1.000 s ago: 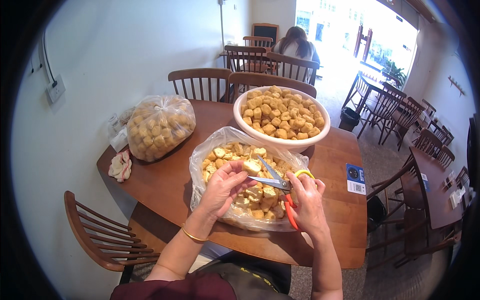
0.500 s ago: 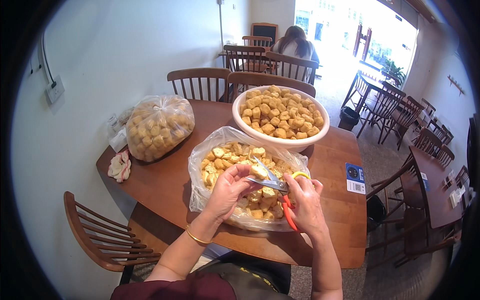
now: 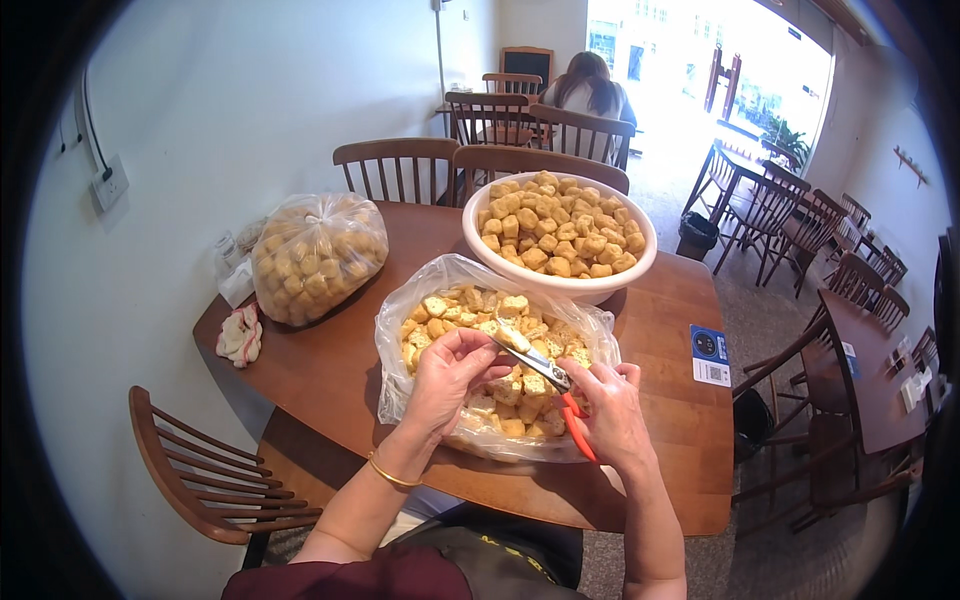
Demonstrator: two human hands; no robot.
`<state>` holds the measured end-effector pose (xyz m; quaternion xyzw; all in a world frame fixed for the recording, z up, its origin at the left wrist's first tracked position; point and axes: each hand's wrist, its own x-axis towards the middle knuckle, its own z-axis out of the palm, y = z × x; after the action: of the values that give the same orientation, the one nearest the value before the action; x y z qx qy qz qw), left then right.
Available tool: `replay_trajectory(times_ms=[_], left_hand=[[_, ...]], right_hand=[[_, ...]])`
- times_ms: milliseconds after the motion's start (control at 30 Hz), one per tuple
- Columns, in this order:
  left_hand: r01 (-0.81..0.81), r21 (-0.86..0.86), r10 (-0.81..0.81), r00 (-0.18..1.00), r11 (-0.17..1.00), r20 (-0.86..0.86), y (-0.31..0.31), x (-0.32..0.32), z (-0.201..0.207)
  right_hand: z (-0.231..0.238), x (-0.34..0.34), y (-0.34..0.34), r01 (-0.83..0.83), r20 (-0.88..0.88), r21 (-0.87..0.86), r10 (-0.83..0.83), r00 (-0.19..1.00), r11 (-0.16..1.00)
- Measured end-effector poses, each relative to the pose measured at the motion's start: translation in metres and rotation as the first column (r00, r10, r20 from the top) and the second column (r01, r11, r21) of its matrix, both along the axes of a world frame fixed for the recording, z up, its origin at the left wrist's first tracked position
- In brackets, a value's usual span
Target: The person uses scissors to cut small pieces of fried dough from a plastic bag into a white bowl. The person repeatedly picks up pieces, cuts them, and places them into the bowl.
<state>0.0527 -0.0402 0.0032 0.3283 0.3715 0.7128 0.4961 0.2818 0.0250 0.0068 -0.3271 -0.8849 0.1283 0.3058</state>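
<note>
Golden puffed piece (image 3: 513, 338) at the blades of the scissors (image 3: 544, 368), above an open clear bag (image 3: 398, 318).
Piece sits at left hand's (image 3: 450, 375) fingertips, thumb and fingers pinched on its near end, contact partly hidden; blades almost together, lying along the piece; right hand (image 3: 605, 405) has fingers wrapped on the scissors' handles, red one (image 3: 578, 432) showing below; bag under both hands, full of golden pieces, many with pale cut faces; white tub (image 3: 648, 255) just behind bag, heaped with whole brown cubes; second, gathered-top bag (image 3: 320, 258) of cubes to the left, near wall; white cloth glove (image 3: 239, 336) just beside it; blue-and-white card (image 3: 711, 355) at right on wooden table (image 3: 660, 490); chairs around, seated person (image 3: 588, 88) far back.
</note>
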Motion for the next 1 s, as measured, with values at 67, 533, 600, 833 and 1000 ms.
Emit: replay_trajectory(times_ms=[67, 533, 600, 833, 1000], left_hand=[[-0.022, -0.016, 0.021, 0.999, 1.000, -0.037, 0.000, 0.000, 0.003], [-0.263, 0.322, 0.412, 0.472, 0.910, -0.779, 0.021, -0.006, 0.059], [-0.186, 0.329, 0.377, 0.411, 0.926, -0.830, 0.044, -0.001, 0.083], [0.048, 0.144, 0.148, -0.102, 0.988, -0.984, 0.206, 0.025, 0.092], [0.062, 0.206, 0.212, -0.427, 0.977, -0.879, 0.257, 0.038, 0.062]], right_hand=[[0.000, 0.000, 0.000, 0.009, 0.006, -0.009, -0.009, 1.000, 1.000], [-0.002, 0.002, 0.005, 0.111, -0.030, 0.175, -0.107, 0.994, 0.978], [-0.003, 0.001, 0.004, 0.125, -0.027, 0.187, -0.122, 0.992, 0.974], [-0.008, 0.000, 0.006, 0.103, 0.005, 0.220, -0.107, 0.994, 0.970], [-0.012, 0.000, 0.007, 0.108, 0.004, 0.243, -0.112, 0.994, 0.964]])
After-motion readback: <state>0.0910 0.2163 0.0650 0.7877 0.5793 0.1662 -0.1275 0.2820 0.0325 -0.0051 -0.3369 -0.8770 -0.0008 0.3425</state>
